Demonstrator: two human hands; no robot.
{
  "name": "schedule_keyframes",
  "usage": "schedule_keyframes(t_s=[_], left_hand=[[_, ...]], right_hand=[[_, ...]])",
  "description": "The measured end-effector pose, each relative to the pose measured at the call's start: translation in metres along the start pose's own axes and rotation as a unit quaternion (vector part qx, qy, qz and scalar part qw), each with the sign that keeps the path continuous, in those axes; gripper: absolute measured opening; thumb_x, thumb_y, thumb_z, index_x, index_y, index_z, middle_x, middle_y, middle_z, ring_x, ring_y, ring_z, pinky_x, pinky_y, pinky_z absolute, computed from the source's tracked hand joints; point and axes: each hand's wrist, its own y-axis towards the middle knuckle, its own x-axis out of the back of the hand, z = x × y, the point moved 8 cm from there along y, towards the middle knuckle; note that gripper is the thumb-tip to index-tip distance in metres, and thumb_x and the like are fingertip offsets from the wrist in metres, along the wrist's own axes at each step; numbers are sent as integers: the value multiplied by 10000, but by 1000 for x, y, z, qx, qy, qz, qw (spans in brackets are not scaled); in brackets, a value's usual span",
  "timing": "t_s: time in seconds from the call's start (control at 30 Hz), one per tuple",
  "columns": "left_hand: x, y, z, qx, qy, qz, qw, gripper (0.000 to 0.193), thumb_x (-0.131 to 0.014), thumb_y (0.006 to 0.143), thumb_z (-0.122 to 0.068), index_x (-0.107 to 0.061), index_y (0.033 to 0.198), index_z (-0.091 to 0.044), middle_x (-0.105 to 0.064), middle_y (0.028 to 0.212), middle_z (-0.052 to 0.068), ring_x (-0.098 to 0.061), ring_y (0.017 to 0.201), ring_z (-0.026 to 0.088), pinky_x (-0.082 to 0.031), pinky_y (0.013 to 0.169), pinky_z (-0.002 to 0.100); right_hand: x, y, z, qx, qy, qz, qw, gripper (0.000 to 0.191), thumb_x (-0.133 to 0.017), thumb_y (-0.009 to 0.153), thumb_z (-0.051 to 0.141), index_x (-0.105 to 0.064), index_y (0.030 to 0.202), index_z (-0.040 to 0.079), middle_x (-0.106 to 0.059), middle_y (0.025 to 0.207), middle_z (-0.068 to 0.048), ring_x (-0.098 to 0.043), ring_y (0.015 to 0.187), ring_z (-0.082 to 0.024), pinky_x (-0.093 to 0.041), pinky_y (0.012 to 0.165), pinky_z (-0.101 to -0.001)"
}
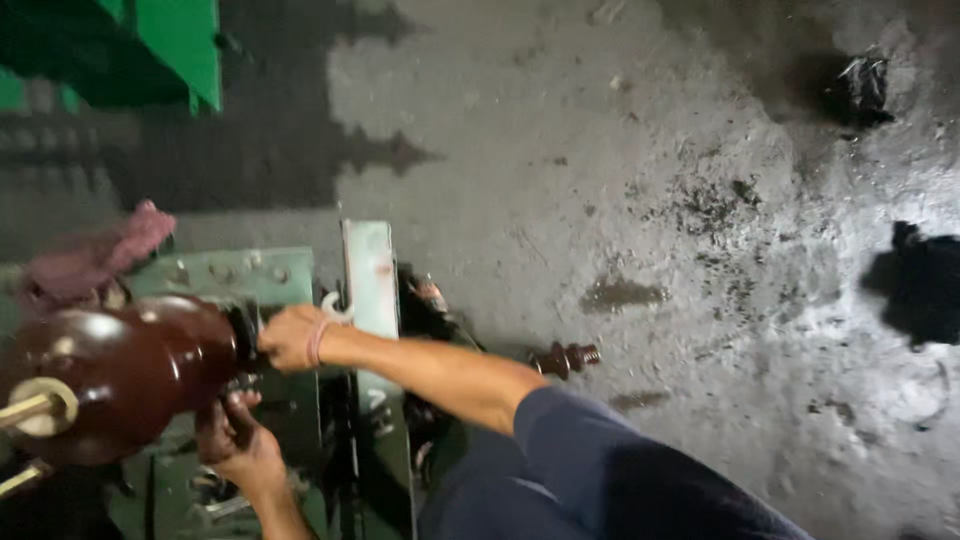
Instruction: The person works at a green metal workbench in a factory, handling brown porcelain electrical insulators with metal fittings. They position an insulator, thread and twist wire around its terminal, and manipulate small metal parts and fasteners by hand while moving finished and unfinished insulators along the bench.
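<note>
A large glossy brown ceramic insulator (120,375) with a brass end fitting (40,405) lies sideways on a green metal frame (370,275). My right hand (290,338), with a band at the wrist, reaches left from a blue sleeve. It is closed in a fist around the dark neck where the insulator meets the frame. My left hand (232,432) is just under that same joint with its fingers curled upward. What they hold is hidden in shadow. A small white hook-shaped piece (335,305) sits by my right wrist.
A pink rag (100,255) lies on the frame's far left. A small brown insulator (565,358) rests on the stained grey concrete floor (600,150). Black scraps (860,90) and a dark lump (925,280) are at the right. A green structure (180,50) stands top left.
</note>
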Motion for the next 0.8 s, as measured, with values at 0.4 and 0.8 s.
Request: schedule_keyframes(t_s=[0.4,0.8], left_hand=[[11,12,35,45,-58,-19,997,147,-673,1022,70,-674,1125,176,-728,1105,221,-677,956,272,-569,875,415],[-79,33,102,340,-282,74,894,328,-507,963,-23,-647,1254,33,-647,1366,141,-638,1244,278,-557,1033,394]], right_hand=[[-53,-70,19,-296,108,-81,945,161,-661,775,200,-709,801,49,-701,829,-253,-711,824,-440,-563,750,-531],[8,-13,-9,38,58,37,997,324,-574,814,423,-767,859,167,-761,818,-102,-741,812,-323,-564,689,-471]])
